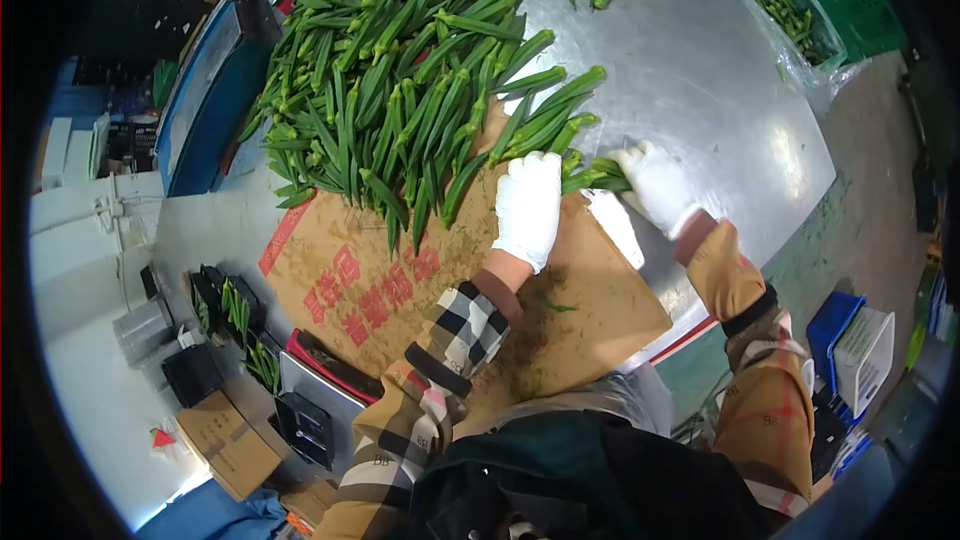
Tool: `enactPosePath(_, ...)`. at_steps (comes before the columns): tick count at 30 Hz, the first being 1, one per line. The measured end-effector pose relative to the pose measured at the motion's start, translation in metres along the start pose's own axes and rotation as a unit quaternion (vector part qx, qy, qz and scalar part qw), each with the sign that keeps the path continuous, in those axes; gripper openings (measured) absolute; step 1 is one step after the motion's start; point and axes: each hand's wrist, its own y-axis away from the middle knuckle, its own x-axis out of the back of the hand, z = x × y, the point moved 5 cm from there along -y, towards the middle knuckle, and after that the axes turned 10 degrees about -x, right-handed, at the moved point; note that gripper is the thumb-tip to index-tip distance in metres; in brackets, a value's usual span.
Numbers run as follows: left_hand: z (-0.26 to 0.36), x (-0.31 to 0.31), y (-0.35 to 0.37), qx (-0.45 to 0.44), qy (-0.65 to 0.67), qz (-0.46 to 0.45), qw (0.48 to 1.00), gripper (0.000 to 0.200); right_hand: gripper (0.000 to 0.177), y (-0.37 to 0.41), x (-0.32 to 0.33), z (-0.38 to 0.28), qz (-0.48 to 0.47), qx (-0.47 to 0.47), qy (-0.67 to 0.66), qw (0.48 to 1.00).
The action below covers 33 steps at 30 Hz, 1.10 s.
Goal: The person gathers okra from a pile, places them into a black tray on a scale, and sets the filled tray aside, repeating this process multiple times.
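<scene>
Okra pile (pixel 420 70) is lying across the counter (pixel 720 70), its near edge spilling onto the cardboard sheet (pixel 590 310). Step in hand, by my reading: drawing a small bunch (pixel 590 178) out of the pile, just off the cardboard's far edge. Right hand (pixel 655 185) is clasping those pods. Left hand (pixel 527 208) is lying flat and unclenched on the cardboard, touching the pile. Next move is calling for an even grip, stems aligned. Both arms are reaching forward, elbows bent.

Green okra (pixel 420 70), white-gloved left hand (pixel 528 208), plaid sleeve (pixel 455 345), red-printed brown cardboard (pixel 400 285)
</scene>
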Motion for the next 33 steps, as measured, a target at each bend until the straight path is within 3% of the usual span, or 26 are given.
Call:
enactPosePath(1, -0.002, -0.001, 0.000, 0.011, 0.001, -0.016, 1.000, 0.021, 0.042, 0.009, 0.000, 0.010, 0.036, -0.006, -0.016, 0.999)
enactPosePath(3, -0.006, -0.004, 0.000, 0.036, 0.004, -0.049, 0.998, 0.021, 0.042, 0.018, 0.001, 0.030, -0.010, -0.066, 0.005, 0.998)
enactPosePath(7, 0.003, 0.003, 0.030, 0.058, 0.104, -0.103, 0.988, 0.037, 0.041, 0.004, 0.031, 0.020, 0.072, -0.152, -0.153, 0.974)
enactPosePath(9, 0.007, 0.015, 0.051, 0.058, 0.126, -0.119, 0.983, 0.039, 0.042, -0.015, 0.033, -0.004, 0.078, -0.104, -0.180, 0.975)
enactPosePath(10, 0.009, 0.028, 0.056, 0.100, 0.178, -0.157, 0.966, 0.050, 0.043, -0.025, 0.030, -0.018, 0.106, -0.045, -0.184, 0.976)
enactPosePath(11, 0.006, 0.036, 0.065, 0.130, 0.274, -0.133, 0.944, 0.054, 0.045, -0.037, 0.023, -0.030, 0.102, -0.010, -0.177, 0.979)
enactPosePath(14, -0.014, 0.044, 0.098, 0.206, 0.527, -0.069, 0.822, 0.068, 0.039, -0.066, -0.010, -0.046, 0.151, 0.096, -0.085, 0.980)
enactPosePath(15, -0.019, 0.042, 0.115, 0.306, 0.649, -0.087, 0.691, 0.065, 0.038, -0.073, -0.020, -0.048, 0.153, 0.109, -0.044, 0.981)
enactPosePath(17, -0.026, 0.062, 0.133, 0.362, 0.766, -0.060, 0.528, 0.066, 0.036, -0.077, -0.026, -0.051, 0.142, 0.101, 0.007, 0.985)
enactPosePath(20, -0.032, 0.078, 0.158, 0.347, 0.846, 0.027, 0.404, 0.067, 0.037, -0.066, -0.020, -0.037, 0.067, 0.041, 0.044, 0.996)
enactPosePath(23, -0.026, 0.091, 0.163, 0.308, 0.883, 0.083, 0.343, 0.066, 0.040, -0.060, -0.022, -0.023, 0.054, 0.041, 0.089, 0.994)
enactPosePath(24, -0.026, 0.086, 0.167, 0.292, 0.892, 0.088, 0.332, 0.068, 0.039, -0.058, -0.027, -0.020, 0.056, 0.041, 0.076, 0.995)
enactPosePath(26, -0.024, 0.085, 0.171, 0.299, 0.880, 0.092, 0.357, 0.070, 0.035, -0.051, -0.032, -0.015, 0.065, 0.034, 0.055, 0.996)
enactPosePath(29, -0.018, 0.090, 0.176, 0.297, 0.870, 0.088, 0.384, 0.072, 0.037, -0.031, -0.005, -0.019, -0.051, -0.143, -0.048, 0.987)
enactPosePath(30, -0.015, 0.094, 0.176, 0.291, 0.869, 0.090, 0.390, 0.071, 0.044, -0.019, -0.005, -0.013, -0.030, -0.156, -0.170, 0.973)
enactPosePath(31, -0.013, 0.098, 0.178, 0.286, 0.868, 0.094, 0.395, 0.070, 0.050, -0.010, -0.016, -0.012, -0.115, -0.184, -0.463, 0.859)
enactPosePath(33, -0.008, 0.099, 0.188, 0.309, 0.854, 0.087, 0.410, 0.068, 0.040, 0.027, -0.028, -0.009, -0.205, -0.260, -0.576, 0.747)
